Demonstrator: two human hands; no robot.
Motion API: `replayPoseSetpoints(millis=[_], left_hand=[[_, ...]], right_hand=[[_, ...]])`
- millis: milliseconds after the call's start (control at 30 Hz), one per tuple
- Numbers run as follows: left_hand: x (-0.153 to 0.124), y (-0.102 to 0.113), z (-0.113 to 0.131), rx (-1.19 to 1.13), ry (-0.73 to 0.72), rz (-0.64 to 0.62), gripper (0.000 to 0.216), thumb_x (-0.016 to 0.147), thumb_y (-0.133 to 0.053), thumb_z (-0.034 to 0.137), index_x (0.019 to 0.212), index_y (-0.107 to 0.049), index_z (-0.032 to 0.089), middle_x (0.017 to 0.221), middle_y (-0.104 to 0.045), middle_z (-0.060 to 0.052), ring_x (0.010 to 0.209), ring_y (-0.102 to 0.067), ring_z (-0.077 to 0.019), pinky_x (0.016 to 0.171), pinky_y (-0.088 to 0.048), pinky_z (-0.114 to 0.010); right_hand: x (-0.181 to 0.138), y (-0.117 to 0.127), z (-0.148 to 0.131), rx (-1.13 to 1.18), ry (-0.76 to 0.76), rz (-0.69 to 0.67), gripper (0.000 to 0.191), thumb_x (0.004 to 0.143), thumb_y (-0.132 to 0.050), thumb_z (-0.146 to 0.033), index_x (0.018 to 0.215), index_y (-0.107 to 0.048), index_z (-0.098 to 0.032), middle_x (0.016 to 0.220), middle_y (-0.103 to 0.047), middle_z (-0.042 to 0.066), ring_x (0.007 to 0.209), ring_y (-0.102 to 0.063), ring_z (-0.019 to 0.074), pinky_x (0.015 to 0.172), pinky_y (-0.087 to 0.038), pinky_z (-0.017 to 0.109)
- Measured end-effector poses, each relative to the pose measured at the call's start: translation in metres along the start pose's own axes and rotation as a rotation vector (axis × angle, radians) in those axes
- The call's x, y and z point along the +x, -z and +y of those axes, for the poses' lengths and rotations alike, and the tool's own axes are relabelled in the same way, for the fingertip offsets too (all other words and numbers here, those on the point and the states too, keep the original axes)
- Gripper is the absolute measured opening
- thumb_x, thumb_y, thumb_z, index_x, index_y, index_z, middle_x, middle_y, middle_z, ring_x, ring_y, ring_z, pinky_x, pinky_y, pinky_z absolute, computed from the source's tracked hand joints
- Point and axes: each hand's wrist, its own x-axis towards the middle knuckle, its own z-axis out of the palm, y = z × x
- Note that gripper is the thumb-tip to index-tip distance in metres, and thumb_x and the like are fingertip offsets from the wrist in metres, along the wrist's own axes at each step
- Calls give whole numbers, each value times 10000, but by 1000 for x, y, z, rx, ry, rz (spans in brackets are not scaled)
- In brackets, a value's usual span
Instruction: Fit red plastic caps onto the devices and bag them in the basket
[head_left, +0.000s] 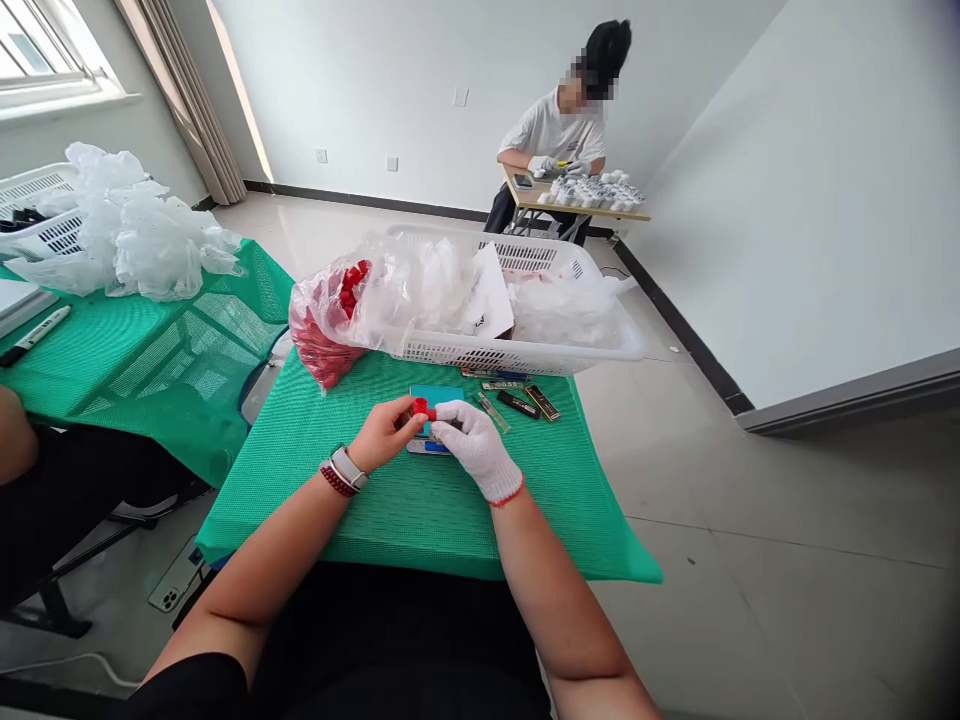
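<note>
Hands together: the bare left hand (pixel 391 432) and the gloved right hand (pixel 480 450) meet at a red piece (pixel 421 408).

Both forearms (pixel 274 545) rise from the lower edge, elbows bent, and converge in front of the body. The left thumb and fingertips are closed in a pinch on the piece; that wrist carries a watch (pixel 349 466) and beads (pixel 336 481). The right thumb and fingers close on its right end, partly hiding it. The piece is held over a box (pixel 429 447) on green cloth (pixel 390 520); contact between piece and box cannot be told. Just beyond the right hand lie several circuit sticks (pixel 544 403). Farther out, a bag (pixel 326 345) with red contents lies at the left end of a white basket (pixel 615 346) holding clear plastic (pixel 566 308). Across the room sits another person (pixel 553 132).
</note>
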Motion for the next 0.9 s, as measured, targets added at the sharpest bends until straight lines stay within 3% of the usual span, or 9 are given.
replayPoseSetpoints(millis=[100,233,367,500,900], left_hand=[[-1,-1,1,1,-11,-11,330,908,-577,455,1037,-676,167,707,-626,3,596,-470,-114,572,-367,-231],[-1,-3,1,-14,-7,-37,341,909,-587,440,1094,-681,170,751,-683,-13,620,-548,-124,596,-425,-235],[-1,-2,0,-37,21,-56,388,926,-546,519,911,-679,155,659,-676,-12,575,-566,-126,565,-434,-233],[-1,-1,1,-37,49,-52,522,957,-450,579,669,-581,164,547,-612,2,518,-511,-111,527,-384,-222],[1,-2,2,-27,66,-76,406,940,-496,535,765,-580,178,605,-641,10,532,-504,-111,533,-391,-223]], right_hand=[[1,2,2,-28,17,23,203,800,-676,-369,855,-638,-178,802,-643,9,661,-542,107,609,-481,243],[1,3,1,-68,29,43,195,800,-678,-367,839,-635,-181,782,-637,9,673,-555,116,606,-484,242],[0,0,0,-114,42,40,210,815,-671,-391,845,-642,-185,796,-670,18,686,-601,136,623,-519,264],[-1,-2,0,-194,94,59,172,829,-673,-353,874,-684,-188,887,-708,40,813,-647,169,745,-547,294],[-1,-1,3,-300,147,80,159,857,-628,-331,892,-696,-191,899,-720,34,826,-657,178,763,-544,295]])
